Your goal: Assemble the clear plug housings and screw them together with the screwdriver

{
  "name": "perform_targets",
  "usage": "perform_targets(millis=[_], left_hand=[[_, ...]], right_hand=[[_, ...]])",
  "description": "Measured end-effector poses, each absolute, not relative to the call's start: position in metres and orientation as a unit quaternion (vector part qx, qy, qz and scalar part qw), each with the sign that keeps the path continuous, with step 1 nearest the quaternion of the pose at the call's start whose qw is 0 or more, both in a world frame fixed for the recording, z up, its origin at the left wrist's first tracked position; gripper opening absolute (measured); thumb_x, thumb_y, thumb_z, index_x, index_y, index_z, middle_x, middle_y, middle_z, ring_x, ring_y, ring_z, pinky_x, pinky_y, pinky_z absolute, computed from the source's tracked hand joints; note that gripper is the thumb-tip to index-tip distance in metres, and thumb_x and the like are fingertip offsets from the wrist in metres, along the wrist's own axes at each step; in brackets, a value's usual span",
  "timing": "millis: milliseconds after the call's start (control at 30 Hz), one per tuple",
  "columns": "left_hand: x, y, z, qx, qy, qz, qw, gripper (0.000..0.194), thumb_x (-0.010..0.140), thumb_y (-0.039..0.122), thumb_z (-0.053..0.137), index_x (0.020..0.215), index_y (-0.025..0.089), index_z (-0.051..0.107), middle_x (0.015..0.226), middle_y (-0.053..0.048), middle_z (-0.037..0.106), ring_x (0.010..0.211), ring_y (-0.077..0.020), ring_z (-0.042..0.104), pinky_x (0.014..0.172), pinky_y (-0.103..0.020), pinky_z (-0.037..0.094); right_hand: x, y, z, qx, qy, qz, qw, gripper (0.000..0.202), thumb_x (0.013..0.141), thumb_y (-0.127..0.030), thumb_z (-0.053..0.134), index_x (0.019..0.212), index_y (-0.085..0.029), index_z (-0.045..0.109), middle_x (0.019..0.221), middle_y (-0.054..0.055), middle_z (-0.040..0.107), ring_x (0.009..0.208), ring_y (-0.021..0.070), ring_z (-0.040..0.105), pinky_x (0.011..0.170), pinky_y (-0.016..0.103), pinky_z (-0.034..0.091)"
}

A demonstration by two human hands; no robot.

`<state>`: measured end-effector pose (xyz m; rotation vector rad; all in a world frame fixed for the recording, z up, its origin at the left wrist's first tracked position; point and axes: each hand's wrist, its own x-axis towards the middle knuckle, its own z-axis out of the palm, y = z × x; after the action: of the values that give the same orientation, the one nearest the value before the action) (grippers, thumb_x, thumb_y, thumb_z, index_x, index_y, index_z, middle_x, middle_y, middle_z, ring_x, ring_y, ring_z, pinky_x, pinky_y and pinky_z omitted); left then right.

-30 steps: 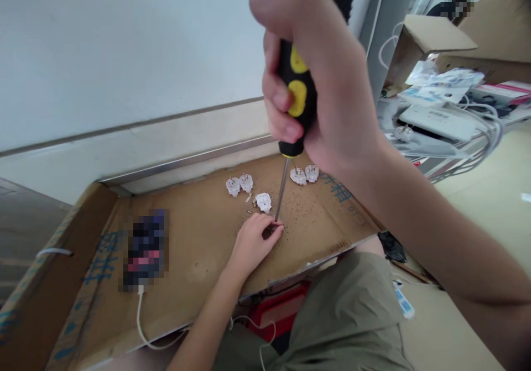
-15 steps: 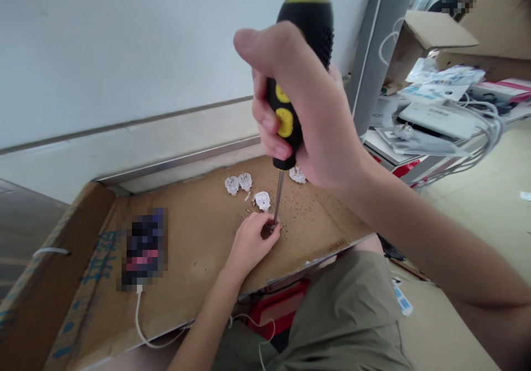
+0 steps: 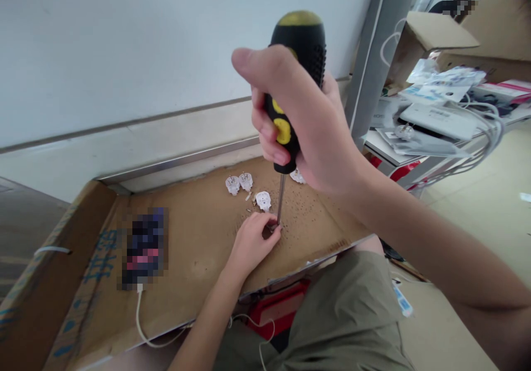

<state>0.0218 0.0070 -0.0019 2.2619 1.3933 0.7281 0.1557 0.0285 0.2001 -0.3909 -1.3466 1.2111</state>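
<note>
My right hand [image 3: 307,116] is wrapped round the black and yellow handle of a screwdriver [image 3: 299,39], its thumb sticking out to the left. The shaft points down, its tip at the fingers of my left hand [image 3: 255,238]. Those left fingers are pinched around a small piece on the cardboard; the piece is mostly hidden and I cannot make out its kind. Just beyond lies a white plug part [image 3: 263,200]. Two white plugs [image 3: 239,182] with metal pins sit side by side further back. Another white plug [image 3: 297,176] is partly covered by my right hand.
The cardboard surface [image 3: 194,238] carries dark specks and small bits around the plugs. On the left lies a blurred-out device [image 3: 144,249] with a white cable [image 3: 139,321]. A shelf at right holds bagged items, cables and an open carton [image 3: 435,31]. A wall stands behind.
My right hand and the screwdriver have come down slightly, and the handle has shifted a little left. My left hand stays pinched in nearly the same place.
</note>
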Motion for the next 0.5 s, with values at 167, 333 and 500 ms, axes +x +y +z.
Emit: perform_targets(millis=[167, 333, 500], left_hand=[[0.0218, 0.0066, -0.0019, 0.805, 0.498, 0.259, 0.195, 0.004, 0.083, 0.022, 0.052, 0.083, 0.021, 0.056, 0.081, 0.000, 0.061, 0.079, -0.0163, 0.057, 0.074, -0.029, 0.043], [0.0216, 0.0061, -0.0020, 0.804, 0.496, 0.262, 0.195, 0.005, 0.083, 0.022, 0.052, 0.084, 0.022, 0.057, 0.081, 0.000, 0.062, 0.079, -0.0163, 0.057, 0.074, -0.029, 0.043], [0.0226, 0.0068, -0.0011, 0.806, 0.497, 0.257, 0.195, 0.005, 0.083, 0.023, 0.052, 0.083, 0.022, 0.056, 0.081, -0.001, 0.062, 0.079, -0.0169, 0.057, 0.073, -0.029, 0.044]], right_hand=[[0.1547, 0.0307, 0.1974, -0.203, -0.557, 0.510, 0.623, 0.041, 0.073, -0.030, 0.065, 0.063, -0.016, 0.029, 0.050, -0.007, 0.029, 0.037, 0.0007, 0.028, 0.034, 0.015, 0.022], [0.1539, 0.0312, 0.2003, -0.239, -0.527, 0.474, 0.664, 0.035, 0.075, -0.027, 0.063, 0.064, -0.015, 0.032, 0.053, -0.007, 0.030, 0.040, -0.0009, 0.028, 0.039, 0.014, 0.023], [0.1545, 0.0324, 0.2024, -0.240, -0.531, 0.479, 0.657, 0.036, 0.074, -0.027, 0.064, 0.064, -0.015, 0.032, 0.054, -0.007, 0.030, 0.041, -0.0010, 0.027, 0.040, 0.014, 0.023]])
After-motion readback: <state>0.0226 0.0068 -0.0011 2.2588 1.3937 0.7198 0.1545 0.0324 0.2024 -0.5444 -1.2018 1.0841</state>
